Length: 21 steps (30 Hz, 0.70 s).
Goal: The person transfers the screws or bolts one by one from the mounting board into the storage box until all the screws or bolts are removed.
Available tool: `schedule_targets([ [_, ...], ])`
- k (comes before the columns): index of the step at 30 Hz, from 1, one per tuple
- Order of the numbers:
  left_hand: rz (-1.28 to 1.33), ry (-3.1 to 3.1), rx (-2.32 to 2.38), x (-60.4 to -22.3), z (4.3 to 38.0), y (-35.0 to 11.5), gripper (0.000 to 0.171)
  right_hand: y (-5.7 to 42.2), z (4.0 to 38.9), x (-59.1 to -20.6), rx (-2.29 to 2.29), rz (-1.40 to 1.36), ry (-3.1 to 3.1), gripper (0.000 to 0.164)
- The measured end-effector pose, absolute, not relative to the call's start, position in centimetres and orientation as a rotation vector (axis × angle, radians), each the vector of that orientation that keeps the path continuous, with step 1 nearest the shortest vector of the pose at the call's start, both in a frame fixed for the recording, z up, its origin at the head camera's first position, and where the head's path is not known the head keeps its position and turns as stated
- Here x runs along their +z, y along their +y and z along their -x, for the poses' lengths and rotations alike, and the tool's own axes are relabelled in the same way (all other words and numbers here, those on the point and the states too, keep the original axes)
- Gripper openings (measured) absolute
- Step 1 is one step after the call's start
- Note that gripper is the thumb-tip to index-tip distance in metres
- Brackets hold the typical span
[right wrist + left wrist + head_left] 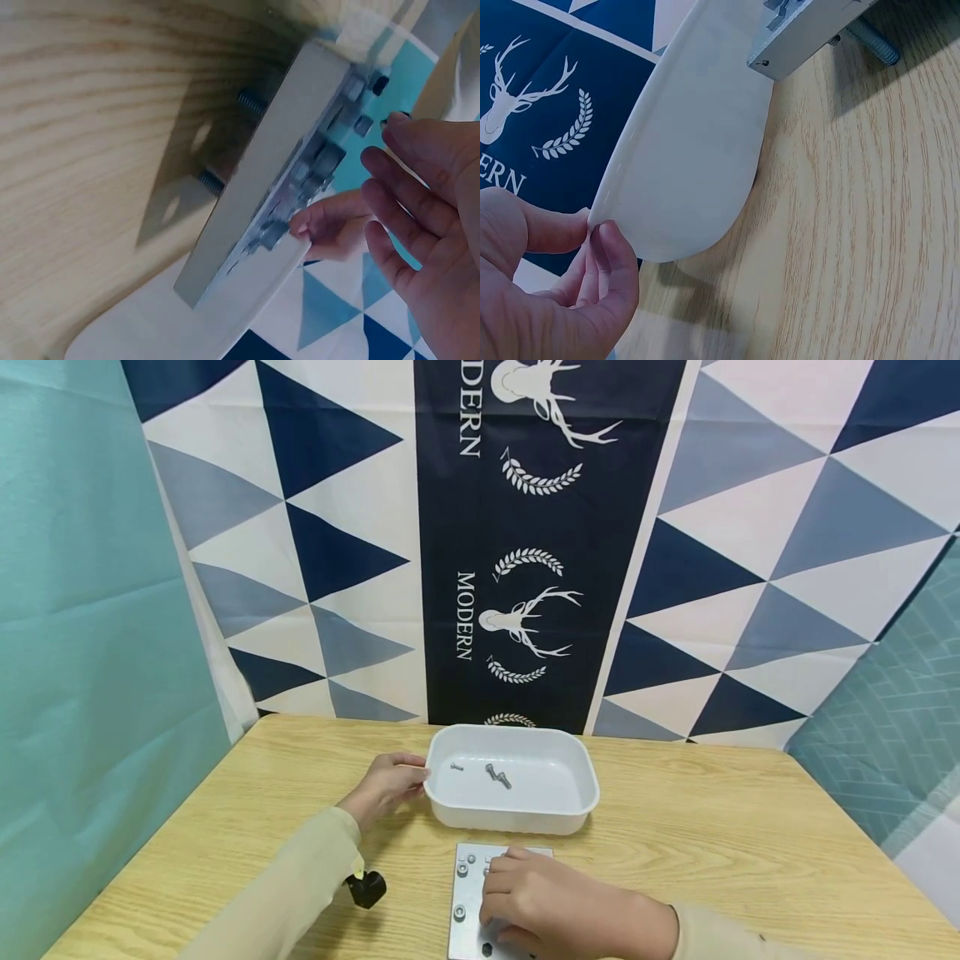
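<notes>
Left hand: I see the left hand (388, 783) pinching the left rim of the white plastic tray (510, 820), thumb on one side and fingertips on the other
Right hand: the right hand (536, 897) is over the metal plate (471, 891), fingers bent; from here I cannot tell whether they hold anything
Tray: sits upright toward the far side of the desk (697, 827), just beyond the plate
In the tray: I count three loose pieces of hardware, a small bolt (457, 767) at left and, nearer the middle, a pair of larger bolts (498, 777) close together
Plate: on the near side of the desk, partly covered by the right hand; bolt heads (460, 912) show along its left side, and threaded shanks (210, 182) project from its underside
Left cuff: black device (366, 889) beside the left sleeve (288, 881)
Backdrop: patterned cloth (360, 539) with triangles, white deer heads and the word MODERN; teal sheet (90, 610) at left
</notes>
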<state>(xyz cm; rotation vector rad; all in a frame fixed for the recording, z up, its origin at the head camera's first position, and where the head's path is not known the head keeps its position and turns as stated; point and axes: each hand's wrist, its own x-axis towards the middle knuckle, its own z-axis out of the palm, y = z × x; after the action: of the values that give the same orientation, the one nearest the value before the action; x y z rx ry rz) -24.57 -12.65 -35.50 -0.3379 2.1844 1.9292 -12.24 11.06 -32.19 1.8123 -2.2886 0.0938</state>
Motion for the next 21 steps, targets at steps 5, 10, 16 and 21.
schedule_targets([
  [5, 0.338, 2.205, 1.904, -35.5, 24.5, -12.7, 0.027, 10.7, 11.9, -32.2, 0.093, -1.858, -2.329, 0.013],
  [10, 0.343, 2.203, 1.905, -35.5, 24.6, -12.8, 0.027, 10.4, 11.6, -32.6, 0.034, -1.867, -2.238, 0.013],
  [16, 0.337, 2.202, 1.907, -35.7, 24.6, -12.8, 0.027, 10.0, 11.6, -33.2, -0.006, -1.885, -2.127, 0.010],
  [21, 0.339, 2.201, 1.905, -35.6, 24.6, -12.7, 0.027, 9.8, 11.6, -33.4, -0.024, -1.877, -2.146, 0.008],
])
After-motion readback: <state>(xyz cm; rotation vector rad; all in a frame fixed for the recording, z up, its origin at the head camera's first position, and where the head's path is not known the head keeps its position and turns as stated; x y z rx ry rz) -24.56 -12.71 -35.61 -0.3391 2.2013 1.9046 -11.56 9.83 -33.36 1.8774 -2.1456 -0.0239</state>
